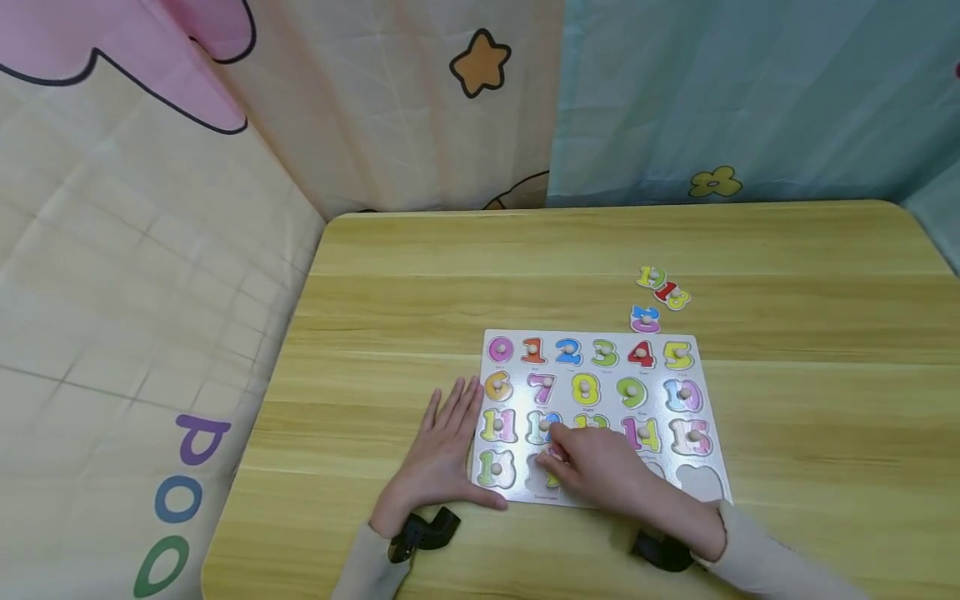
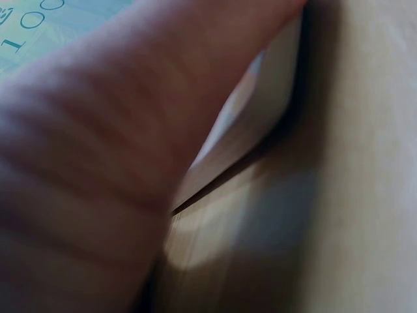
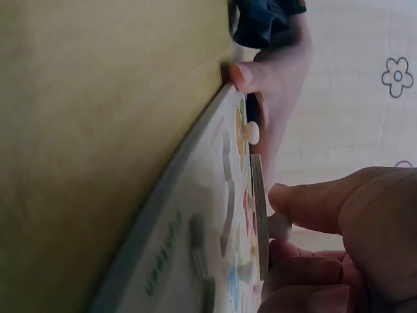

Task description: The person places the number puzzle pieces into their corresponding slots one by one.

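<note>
A white number puzzle board [image 1: 609, 367] lies on the table with knobbed, coloured number pieces in its recesses. My left hand [image 1: 442, 454] rests against its left edge, fingers spread and thumb extended along the front corner. Over the bottom row, my right hand [image 1: 600, 468] pinches a number puzzle piece by its knob [image 3: 280, 226] between thumb and fingers. That puzzle piece [image 3: 259, 222] shows edge-on in the right wrist view, tilted close over the board. Its number is hidden. In the left wrist view, the left hand [image 2: 98, 150] covers much of the board's edge.
Beyond the board's back edge lie three loose number pieces: a 19 [image 1: 652, 277], an 18 [image 1: 672, 296] and a blue-and-purple piece [image 1: 645, 319]. A bare recess [image 1: 699, 481] shows at the front right corner. Printed curtains [image 1: 420, 125] hang behind the wooden table [image 1: 390, 292].
</note>
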`<state>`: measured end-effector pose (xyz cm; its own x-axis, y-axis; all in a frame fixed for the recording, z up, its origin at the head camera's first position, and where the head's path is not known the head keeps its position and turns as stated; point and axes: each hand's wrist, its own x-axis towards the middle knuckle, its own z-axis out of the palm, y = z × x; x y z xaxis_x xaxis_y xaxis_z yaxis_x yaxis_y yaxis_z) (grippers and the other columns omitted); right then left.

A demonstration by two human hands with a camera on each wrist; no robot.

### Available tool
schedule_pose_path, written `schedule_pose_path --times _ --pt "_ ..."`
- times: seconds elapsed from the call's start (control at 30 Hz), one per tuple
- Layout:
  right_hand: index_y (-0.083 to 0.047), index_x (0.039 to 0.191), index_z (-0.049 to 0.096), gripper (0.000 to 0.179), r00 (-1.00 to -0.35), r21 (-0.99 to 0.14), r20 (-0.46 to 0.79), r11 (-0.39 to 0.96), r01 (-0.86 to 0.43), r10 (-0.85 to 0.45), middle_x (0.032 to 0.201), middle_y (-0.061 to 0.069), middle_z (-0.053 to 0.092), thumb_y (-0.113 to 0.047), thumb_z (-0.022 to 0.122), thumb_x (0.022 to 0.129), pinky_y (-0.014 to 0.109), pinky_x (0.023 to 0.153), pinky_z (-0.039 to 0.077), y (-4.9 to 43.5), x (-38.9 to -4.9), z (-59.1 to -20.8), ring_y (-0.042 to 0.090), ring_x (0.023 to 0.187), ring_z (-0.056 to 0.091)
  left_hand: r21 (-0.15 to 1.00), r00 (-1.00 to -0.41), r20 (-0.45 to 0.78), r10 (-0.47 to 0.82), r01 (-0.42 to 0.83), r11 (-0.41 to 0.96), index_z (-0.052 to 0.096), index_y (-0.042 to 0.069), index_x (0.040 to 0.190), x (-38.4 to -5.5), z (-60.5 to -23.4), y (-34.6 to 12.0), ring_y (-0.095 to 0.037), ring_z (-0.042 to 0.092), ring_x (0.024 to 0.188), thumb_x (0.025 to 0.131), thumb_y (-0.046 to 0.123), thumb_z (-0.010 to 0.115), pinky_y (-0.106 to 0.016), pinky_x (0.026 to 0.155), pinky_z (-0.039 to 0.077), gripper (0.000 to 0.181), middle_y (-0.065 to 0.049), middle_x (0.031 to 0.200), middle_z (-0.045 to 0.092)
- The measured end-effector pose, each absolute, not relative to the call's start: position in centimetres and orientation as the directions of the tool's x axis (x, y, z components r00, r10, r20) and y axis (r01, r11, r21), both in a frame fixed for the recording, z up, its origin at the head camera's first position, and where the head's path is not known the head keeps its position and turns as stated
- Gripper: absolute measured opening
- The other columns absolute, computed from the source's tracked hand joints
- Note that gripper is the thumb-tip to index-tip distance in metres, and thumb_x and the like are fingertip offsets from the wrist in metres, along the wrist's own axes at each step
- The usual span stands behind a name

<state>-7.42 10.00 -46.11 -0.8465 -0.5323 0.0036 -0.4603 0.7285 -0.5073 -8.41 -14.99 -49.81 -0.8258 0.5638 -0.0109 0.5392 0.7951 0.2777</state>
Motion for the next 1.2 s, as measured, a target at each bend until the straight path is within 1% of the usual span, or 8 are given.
schedule_pose_path --times 0.3,0.5,0.7,0.93,1.2 --pt "-0.02 0.066 0.042 0.037 -0.864 -0.547 0.027 0.716 -0.434 -0.503 0.051 -0.014 0.034 -0.036 0.069 0.086 0.021 0.042 0.028 9.2 -6.6 -47.6 0.003 0.045 0.033 0.277 -0.824 -0.013 0.566 0.541 0.794 -0.001 0.0 0.15 -8.5 -49.8 -15.0 -0.027 -0.007 0.143 0.052 0.085 0.064 -0.048 0.112 -0.008 0.145 -0.013 0.158 -0.003" --pt "-0.019 0.068 0.042 0.037 -0.868 -0.548 0.026 0.719 -0.427 -0.496 0.051 -0.013 0.034 -0.038 0.068 0.087 0.021 0.043 0.028 8.9 -6.7 -47.6 0.003 0.044 0.032 0.275 -0.825 -0.01 0.566 0.542 0.794 0.0 -0.001 0.15 -8.5 -49.8 -14.9 -0.027 -0.007 0.143 0.053 0.085 0.064 -0.048 0.112 -0.007 0.145 -0.013 0.158 -0.003" --pt "-0.019 0.07 0.042 0.036 -0.863 -0.548 0.033 0.713 -0.438 -0.505 0.052 -0.013 0.034 -0.036 0.069 0.086 0.021 0.042 0.028 8.6 -7.1 -47.7 0.003 0.045 0.032 0.27 -0.826 -0.013 0.564 0.54 0.797 -0.001 0.0 0.15 -8.5 -49.9 -15.0 -0.027 -0.007 0.143 0.053 0.085 0.063 -0.048 0.112 -0.007 0.145 -0.013 0.158 -0.003" --pt "-0.02 0.069 0.043 0.035 -0.859 -0.554 0.018 0.71 -0.435 -0.512 0.052 -0.012 0.034 -0.036 0.068 0.087 0.021 0.042 0.028 8.5 -7.5 -47.5 0.003 0.046 0.033 0.267 -0.828 -0.017 0.561 0.537 0.801 -0.001 0.0 0.15 -8.5 -49.9 -15.0 -0.027 -0.007 0.143 0.053 0.085 0.063 -0.048 0.112 -0.008 0.144 -0.013 0.158 -0.004" --pt "-0.021 0.066 0.043 0.036 -0.841 -0.557 0.009 0.696 -0.454 -0.541 0.052 -0.013 0.033 -0.033 0.071 0.085 0.021 0.045 0.026 8.8 -7.5 -47.2 0.002 0.047 0.031 0.275 -0.827 -0.014 0.562 0.538 0.797 -0.001 0.0 0.15 -8.5 -49.8 -15.0 -0.027 -0.007 0.143 0.053 0.085 0.064 -0.048 0.112 -0.007 0.144 -0.013 0.158 -0.003"
